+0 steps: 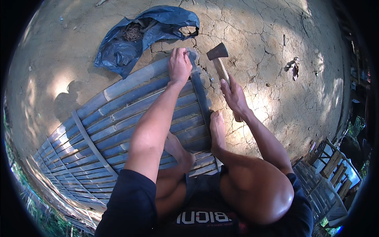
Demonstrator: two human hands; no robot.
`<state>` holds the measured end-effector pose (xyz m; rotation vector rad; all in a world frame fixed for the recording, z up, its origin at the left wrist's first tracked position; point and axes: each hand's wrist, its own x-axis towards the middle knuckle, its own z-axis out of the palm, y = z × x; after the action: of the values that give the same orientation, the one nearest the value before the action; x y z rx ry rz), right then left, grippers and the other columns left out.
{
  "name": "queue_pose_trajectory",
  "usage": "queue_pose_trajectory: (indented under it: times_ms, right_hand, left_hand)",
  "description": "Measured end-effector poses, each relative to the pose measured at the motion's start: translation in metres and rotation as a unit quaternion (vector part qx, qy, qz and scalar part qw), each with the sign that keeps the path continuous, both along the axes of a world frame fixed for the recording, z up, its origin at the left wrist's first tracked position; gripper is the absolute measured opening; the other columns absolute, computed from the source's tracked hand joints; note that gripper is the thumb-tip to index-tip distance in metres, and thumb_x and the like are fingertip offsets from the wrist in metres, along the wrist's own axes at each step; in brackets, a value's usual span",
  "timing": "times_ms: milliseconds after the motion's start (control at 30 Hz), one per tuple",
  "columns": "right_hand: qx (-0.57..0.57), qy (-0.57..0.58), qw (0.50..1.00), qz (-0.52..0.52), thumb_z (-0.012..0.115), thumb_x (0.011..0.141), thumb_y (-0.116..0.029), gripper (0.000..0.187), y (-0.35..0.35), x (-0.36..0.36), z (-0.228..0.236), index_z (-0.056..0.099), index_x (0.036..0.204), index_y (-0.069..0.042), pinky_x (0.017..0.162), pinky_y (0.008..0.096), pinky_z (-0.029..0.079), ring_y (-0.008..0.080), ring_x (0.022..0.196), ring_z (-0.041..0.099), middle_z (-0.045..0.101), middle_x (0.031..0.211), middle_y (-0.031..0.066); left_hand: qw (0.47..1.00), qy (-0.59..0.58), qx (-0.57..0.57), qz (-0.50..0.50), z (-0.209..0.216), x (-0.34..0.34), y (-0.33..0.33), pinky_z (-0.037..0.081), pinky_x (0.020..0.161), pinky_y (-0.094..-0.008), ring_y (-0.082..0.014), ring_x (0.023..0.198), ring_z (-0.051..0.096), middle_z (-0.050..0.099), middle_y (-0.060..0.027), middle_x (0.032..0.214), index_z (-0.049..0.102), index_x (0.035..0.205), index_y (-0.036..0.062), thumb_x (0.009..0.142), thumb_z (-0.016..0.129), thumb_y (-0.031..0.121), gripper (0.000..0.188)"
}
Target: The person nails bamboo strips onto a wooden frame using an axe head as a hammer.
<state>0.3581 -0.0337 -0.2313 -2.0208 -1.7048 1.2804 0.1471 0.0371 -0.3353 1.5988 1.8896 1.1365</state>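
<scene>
My right hand is wrapped round the wooden handle of a small hatchet, its dark, flared metal head pointing away from me, held above the cracked ground. My left hand is closed at the far right corner of a bamboo slat panel, fingertips pinched together close to the end of a dark crosspiece. Whatever the fingers pinch is hidden. Just beyond that hand lies a crumpled dark blue plastic bag, with a pile of thin brown nails on it.
One bare foot rests at the panel's right edge, and the other stands on the slats. Lighter crosspieces span the panel to the left. A dry leaf lies on the ground at the right. Slatted wooden structures stand at the lower right.
</scene>
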Motion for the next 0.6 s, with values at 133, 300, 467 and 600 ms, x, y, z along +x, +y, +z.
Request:
queue_pose_trajectory:
  times_ms: [133, 300, 467, 600]
  right_hand:
    - [-0.004, -0.014, 1.0, 0.006, 0.048, 0.107, -0.04, 0.046, -0.006, 0.005, 0.01, 0.053, 0.127, 0.0, 0.066, 0.0492, 0.048, 0.0383, 0.07, 0.066, 0.064, 0.075, 0.0233]
    - [-0.029, 0.004, 1.0, -0.01, 0.048, 0.107, -0.042, 0.046, -0.001, 0.001, 0.012, 0.053, 0.126, 0.0, 0.066, 0.0486, 0.047, 0.0352, 0.07, 0.065, 0.063, 0.075, 0.0223]
    - [-0.013, 0.013, 1.0, 0.015, 0.048, 0.107, -0.044, 0.049, 0.013, 0.005, 0.0, 0.052, 0.127, -0.001, 0.061, 0.0417, 0.046, 0.0247, 0.066, 0.059, 0.06, 0.074, 0.0144]
    - [-0.02, 0.045, 0.998, 0.031, 0.047, 0.107, -0.041, 0.044, 0.031, -0.011, 0.013, 0.052, 0.127, -0.002, 0.067, 0.0494, 0.048, 0.0387, 0.07, 0.065, 0.063, 0.077, 0.0242]
  left_hand:
    - [0.999, -0.008, -0.045, -0.011, 0.004, 0.0, -0.002, 0.052, 0.078, -0.0468, -0.0367, 0.088, 0.065, 0.065, -0.0157, 0.095, 0.062, 0.099, 0.0022, 0.084, 0.064, -0.003, 0.016]
    - [0.999, -0.034, -0.027, 0.005, 0.006, -0.001, -0.001, 0.052, 0.078, -0.0468, -0.0372, 0.088, 0.065, 0.065, -0.0155, 0.096, 0.063, 0.097, 0.0021, 0.083, 0.065, -0.003, 0.015]
    - [0.998, -0.035, -0.02, 0.037, 0.005, 0.01, -0.002, 0.053, 0.073, -0.0431, -0.0323, 0.08, 0.066, 0.064, -0.0147, 0.094, 0.067, 0.095, 0.0012, 0.084, 0.065, -0.004, 0.011]
    - [0.995, -0.061, -0.027, 0.071, 0.0, 0.009, -0.006, 0.052, 0.075, -0.0436, -0.0336, 0.084, 0.065, 0.064, -0.0135, 0.092, 0.068, 0.093, 0.0027, 0.084, 0.065, -0.002, 0.01]
